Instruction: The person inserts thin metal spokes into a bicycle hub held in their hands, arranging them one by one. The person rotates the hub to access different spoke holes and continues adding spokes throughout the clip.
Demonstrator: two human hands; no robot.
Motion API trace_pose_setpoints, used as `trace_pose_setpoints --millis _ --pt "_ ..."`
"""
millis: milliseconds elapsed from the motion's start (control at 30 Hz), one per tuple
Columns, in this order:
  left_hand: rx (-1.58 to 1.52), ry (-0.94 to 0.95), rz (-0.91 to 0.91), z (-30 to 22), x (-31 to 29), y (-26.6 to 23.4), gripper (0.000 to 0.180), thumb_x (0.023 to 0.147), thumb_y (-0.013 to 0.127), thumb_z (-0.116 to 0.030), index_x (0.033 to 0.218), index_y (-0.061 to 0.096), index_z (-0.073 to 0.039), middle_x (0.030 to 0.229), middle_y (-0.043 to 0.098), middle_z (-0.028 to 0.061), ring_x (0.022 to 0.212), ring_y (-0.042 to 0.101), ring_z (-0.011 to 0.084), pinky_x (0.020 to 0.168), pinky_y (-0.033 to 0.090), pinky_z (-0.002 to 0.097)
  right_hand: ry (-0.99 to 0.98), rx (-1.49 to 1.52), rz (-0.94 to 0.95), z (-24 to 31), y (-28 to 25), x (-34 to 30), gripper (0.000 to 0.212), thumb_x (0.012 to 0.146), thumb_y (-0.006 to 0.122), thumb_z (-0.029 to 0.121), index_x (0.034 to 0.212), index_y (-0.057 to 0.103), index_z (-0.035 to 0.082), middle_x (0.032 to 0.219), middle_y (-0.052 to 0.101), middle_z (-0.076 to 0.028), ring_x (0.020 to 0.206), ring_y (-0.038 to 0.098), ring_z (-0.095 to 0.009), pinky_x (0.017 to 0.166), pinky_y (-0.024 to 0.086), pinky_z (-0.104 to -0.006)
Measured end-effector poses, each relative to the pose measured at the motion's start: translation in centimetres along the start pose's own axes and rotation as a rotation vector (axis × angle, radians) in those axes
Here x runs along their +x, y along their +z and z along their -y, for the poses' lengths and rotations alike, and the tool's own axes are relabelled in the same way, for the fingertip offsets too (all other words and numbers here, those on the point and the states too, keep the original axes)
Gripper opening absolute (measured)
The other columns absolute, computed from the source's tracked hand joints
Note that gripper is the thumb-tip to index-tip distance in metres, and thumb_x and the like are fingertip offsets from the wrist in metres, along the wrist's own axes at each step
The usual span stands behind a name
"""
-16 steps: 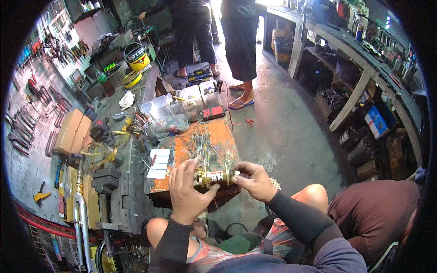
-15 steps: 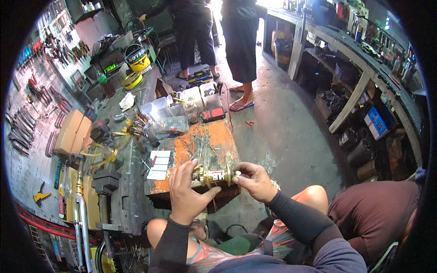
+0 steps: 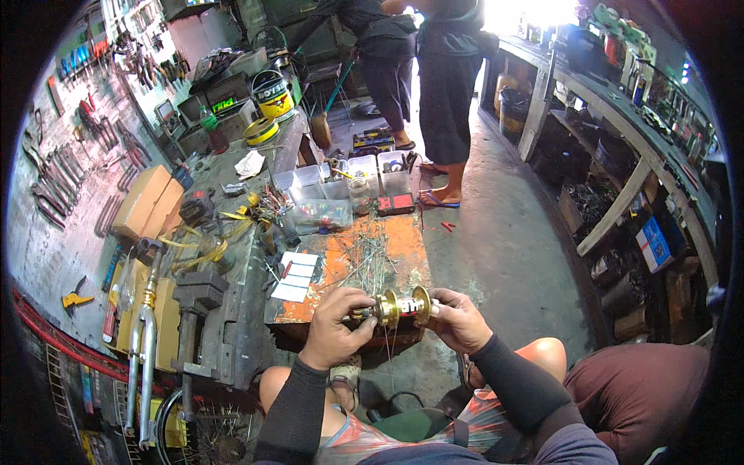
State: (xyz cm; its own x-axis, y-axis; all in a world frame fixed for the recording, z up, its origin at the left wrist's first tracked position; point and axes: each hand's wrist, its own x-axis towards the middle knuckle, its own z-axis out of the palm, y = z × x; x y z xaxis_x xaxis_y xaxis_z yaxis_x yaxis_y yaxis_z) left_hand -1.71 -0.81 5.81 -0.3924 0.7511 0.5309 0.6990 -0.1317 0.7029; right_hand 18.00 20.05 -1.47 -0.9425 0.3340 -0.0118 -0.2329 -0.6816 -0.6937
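Note:
A gold bicycle hub (image 3: 406,307) with a light label round its middle lies sideways between my hands, over the front edge of an orange, paint-worn wooden box. My left hand (image 3: 339,327) pinches the hub's left end, by the cogged side, between thumb and fingers. On the other side, my right hand (image 3: 459,321) grips the right axle end beside the flange. A thin spoke (image 3: 388,353) hangs down from the hub's left flange. Many loose spokes (image 3: 370,252) lie scattered across the orange box top (image 3: 411,256), just beyond the hub.
Left of the spokes lies a white paper (image 3: 295,277). Clear plastic bins (image 3: 322,214) and a red case (image 3: 396,204) stand behind. A bench vise (image 3: 200,291) is at left, near a silver fork (image 3: 144,333). Two people stand beyond; a shelved workbench (image 3: 620,128) runs along the right.
My left fingers, spread around the hub before, have closed on its left end. My right hand keeps its hold. The view has shifted, and a person at the back has bent over.

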Motion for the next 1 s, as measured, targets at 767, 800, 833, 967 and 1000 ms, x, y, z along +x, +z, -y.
trace_pose_setpoints --millis 767,800,833,967,1000 --pt "-0.002 -0.010 0.009 0.1 0.1 0.1 0.027 0.078 0.083 0.000 0.102 0.072 -0.002 0.104 0.076 0.0140 0.096 0.075 0.0320 0.087 0.061 0.0402 0.080 -0.089 -0.019 -0.5 -0.3 0.2 0.043 0.107 0.075 0.014 0.144 0.061 -0.003 0.134 0.071 -0.012 0.119 0.072 -0.025 0.107 0.058 -0.0428" --pt "0.002 -0.005 0.009 0.2 0.0 0.1 0.029 0.078 0.084 0.000 0.104 0.073 -0.002 0.105 0.077 0.0139 0.099 0.076 0.0314 0.088 0.061 0.0398 0.070 -0.082 -0.019 -0.7 -0.4 0.3 0.042 0.107 0.074 0.015 0.143 0.061 -0.003 0.134 0.071 -0.012 0.118 0.073 -0.025 0.106 0.059 -0.0427" --pt "0.005 0.001 0.010 0.4 -0.1 0.1 0.031 0.077 0.084 0.000 0.106 0.074 -0.002 0.106 0.077 0.0139 0.101 0.076 0.0308 0.090 0.061 0.0393 0.059 -0.075 -0.020 -1.0 -0.5 0.4 0.042 0.107 0.074 0.015 0.143 0.061 -0.003 0.134 0.071 -0.013 0.118 0.073 -0.026 0.105 0.059 -0.0427" --pt "0.012 0.074 -0.010 0.6 0.4 0.4 0.030 0.081 0.084 0.000 0.110 0.075 -0.002 0.106 0.077 0.0145 0.099 0.076 0.0325 0.089 0.060 0.0403 0.064 -0.094 -0.035 -0.2 -0.6 0.2 0.040 0.108 0.073 0.016 0.141 0.061 -0.003 0.131 0.072 -0.013 0.117 0.073 -0.026 0.103 0.060 -0.0421" --pt "-0.006 0.049 -0.001 0.7 0.3 0.4 0.032 0.083 0.085 0.000 0.113 0.076 -0.002 0.108 0.077 0.0150 0.101 0.076 0.0334 0.090 0.060 0.0400 0.056 -0.160 -0.012 0.3 -0.5 0.3 0.042 0.108 0.073 0.019 0.141 0.061 -0.004 0.130 0.072 -0.014 0.115 0.074 -0.026 0.101 0.060 -0.0410"
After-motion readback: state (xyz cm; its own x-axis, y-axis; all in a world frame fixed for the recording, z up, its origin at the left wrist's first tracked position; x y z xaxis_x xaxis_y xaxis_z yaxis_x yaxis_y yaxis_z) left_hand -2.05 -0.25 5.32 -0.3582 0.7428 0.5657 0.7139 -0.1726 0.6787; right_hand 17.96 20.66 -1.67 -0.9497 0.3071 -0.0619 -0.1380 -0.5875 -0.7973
